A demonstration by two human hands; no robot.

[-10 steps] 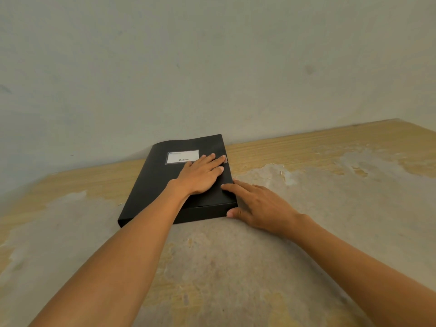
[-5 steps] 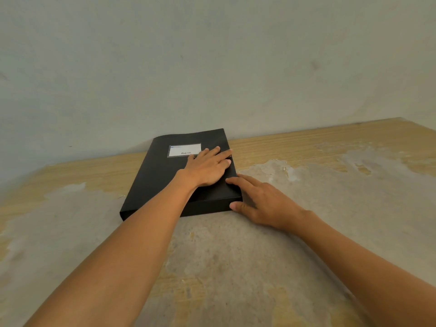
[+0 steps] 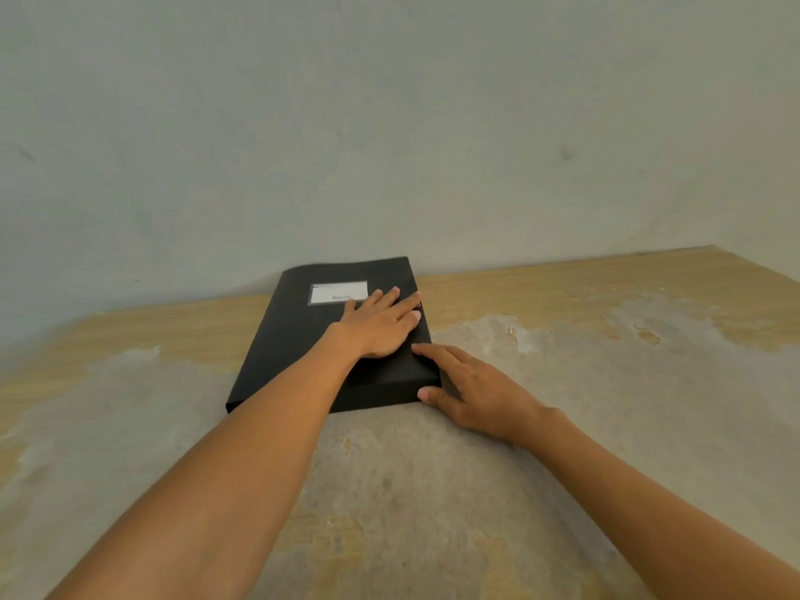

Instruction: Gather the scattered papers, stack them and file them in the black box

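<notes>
The black box [image 3: 298, 339] lies flat and closed on the table, with a white label [image 3: 338, 293] on the far part of its lid. My left hand [image 3: 379, 324] rests palm down on the lid's right half, fingers spread towards the right edge. My right hand [image 3: 469, 389] lies against the box's near right corner. Its thumb touches the front side and its index fingertip rests on the lid's edge. Neither hand encloses anything. No loose papers are in view.
The worn wooden table [image 3: 562, 383] has grey patches and meets a pale wall [image 3: 389, 145] just behind the box. The table's right edge [image 3: 762, 266] runs off at the far right.
Both hands stay on the box in nearly the same pose. The box sits slightly further right and closer to the wall in the view than one second ago.
</notes>
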